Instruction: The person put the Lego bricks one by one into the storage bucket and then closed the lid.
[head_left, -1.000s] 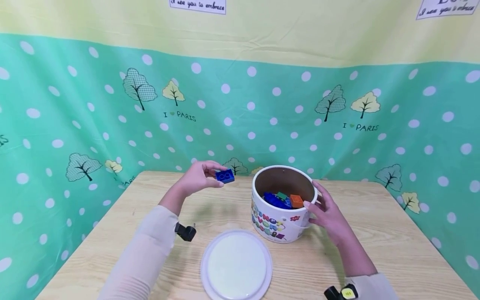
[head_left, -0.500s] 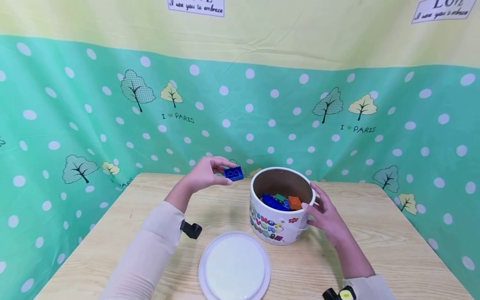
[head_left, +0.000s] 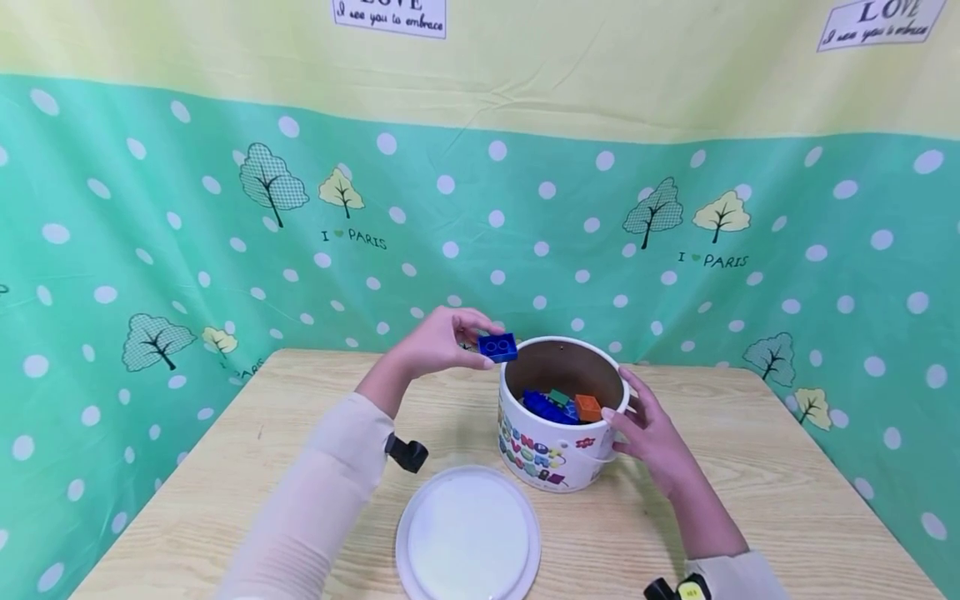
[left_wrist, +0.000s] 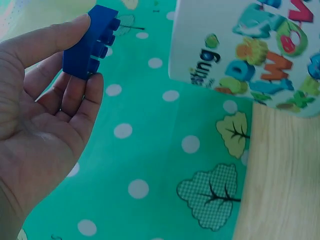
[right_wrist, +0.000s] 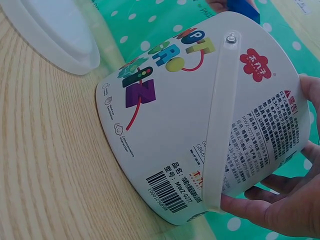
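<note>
Between thumb and fingers my left hand pinches a blue building brick, held in the air at the left rim of a white printed bucket. In the left wrist view, the studs along one side of the blue brick face away from the palm. My right hand holds the bucket's right side near its rim, beside the white strap handle. Inside the bucket lie dark blue pieces, a green brick and an orange brick; whatever lies beneath them is hidden.
A round white lid lies on the wooden table in front of the bucket. Behind the table hangs a green and yellow curtain with dots and trees.
My left hand has moved right with the blue brick, from left of the bucket to its left rim. My right hand stays on the bucket.
</note>
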